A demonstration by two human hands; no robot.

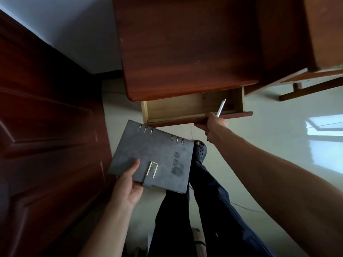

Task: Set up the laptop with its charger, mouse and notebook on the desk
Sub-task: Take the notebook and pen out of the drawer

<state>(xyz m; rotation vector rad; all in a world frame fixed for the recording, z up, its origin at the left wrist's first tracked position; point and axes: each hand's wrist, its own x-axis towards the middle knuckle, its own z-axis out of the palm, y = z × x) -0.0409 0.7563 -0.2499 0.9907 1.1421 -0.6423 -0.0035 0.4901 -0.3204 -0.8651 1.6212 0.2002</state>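
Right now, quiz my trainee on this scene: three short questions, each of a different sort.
1. Multiple choice: what does the left hand hold? A) a mouse B) the notebook C) a charger
2. True or false: the drawer under the desk is closed.
3. Fill in: the right hand, at the drawer's front, holds a ____.
Key: 1 B. 2 False, it is pulled open. 3 pen.
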